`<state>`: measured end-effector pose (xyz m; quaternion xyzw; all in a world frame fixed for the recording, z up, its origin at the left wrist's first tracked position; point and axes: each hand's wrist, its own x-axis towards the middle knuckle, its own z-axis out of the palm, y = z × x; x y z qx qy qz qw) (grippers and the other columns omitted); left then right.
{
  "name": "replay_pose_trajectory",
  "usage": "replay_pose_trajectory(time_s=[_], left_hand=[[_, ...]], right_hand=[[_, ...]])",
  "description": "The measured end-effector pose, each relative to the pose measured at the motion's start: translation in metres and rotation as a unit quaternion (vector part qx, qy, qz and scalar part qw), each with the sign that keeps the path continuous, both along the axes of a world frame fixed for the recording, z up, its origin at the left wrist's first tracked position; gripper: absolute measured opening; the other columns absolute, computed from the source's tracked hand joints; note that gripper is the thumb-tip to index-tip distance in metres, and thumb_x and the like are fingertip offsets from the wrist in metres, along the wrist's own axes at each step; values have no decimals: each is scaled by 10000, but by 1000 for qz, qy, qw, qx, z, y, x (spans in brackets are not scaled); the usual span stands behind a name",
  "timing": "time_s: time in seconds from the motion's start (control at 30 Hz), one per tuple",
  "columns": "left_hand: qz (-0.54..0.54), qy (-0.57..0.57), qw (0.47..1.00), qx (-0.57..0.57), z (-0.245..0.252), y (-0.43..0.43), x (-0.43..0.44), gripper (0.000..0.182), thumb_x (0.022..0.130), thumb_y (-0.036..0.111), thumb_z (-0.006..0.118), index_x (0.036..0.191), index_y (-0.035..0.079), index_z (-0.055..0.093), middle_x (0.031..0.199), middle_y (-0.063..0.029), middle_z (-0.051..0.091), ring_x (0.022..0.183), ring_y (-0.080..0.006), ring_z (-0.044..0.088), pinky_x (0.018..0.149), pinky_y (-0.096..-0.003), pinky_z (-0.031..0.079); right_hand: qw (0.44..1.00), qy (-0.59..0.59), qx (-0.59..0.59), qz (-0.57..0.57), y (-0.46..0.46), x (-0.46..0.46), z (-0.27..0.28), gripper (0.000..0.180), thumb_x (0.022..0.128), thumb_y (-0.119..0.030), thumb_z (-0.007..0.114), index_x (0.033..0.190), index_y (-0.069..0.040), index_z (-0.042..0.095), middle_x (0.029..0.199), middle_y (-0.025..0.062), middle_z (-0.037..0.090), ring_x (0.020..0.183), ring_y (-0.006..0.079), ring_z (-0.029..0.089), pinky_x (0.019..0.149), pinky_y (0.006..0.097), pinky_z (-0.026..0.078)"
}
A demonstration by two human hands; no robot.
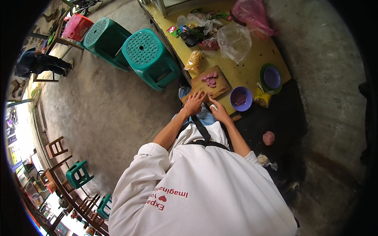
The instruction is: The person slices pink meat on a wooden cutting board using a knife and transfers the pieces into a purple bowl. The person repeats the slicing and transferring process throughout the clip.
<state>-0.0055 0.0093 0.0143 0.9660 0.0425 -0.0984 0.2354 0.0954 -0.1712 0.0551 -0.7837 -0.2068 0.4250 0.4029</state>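
Observation:
A wooden cutting board lies at the near end of a yellow table. Pink slices, apparently sausage, are heaped at its middle. My left hand rests at the board's near edge with fingers bent; what is under the fingertips is hidden. Beside it my right hand grips a knife by its white handle, the blade mostly out of sight near a small pink piece. To the right of the board, a purple bowl contains darker reddish pieces.
Beyond the board are a bag of yellow macaroni-like pieces, mixed plastic bags and a pink bag. Stacked green and purple dishes and a yellow packet sit right. Green stools stand left; a person is farther off.

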Motion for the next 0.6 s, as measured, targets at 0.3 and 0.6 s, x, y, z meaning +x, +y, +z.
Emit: replay_pose_trajectory(time_s=[0.3, 0.6], left_hand=[[-3, 10, 1000, -22, 3, 3, 1, 888, 754, 139, 671, 1562, 144, 303, 1522, -138, 358, 1329, -359, 424, 969, -491, 434], [144, -108, 955, -237, -11, 8, 26, 428, 864, 197, 699, 1243, 8, 639, 1136, -213, 654, 1051, -340, 646, 891, -428, 526]], right_hand=[[930, 352, 48, -99, -27, 7, 1, 581, 1015, -155, 588, 1558, -226, 395, 732, -3, 551, 536, 51, 461, 472, 207, 384], [916, 383, 88, -85, -35, 4, -7, 591, 1015, -225, 596, 1564, -243, 379, 731, -26, 593, 500, 26, 456, 423, 200, 356]])
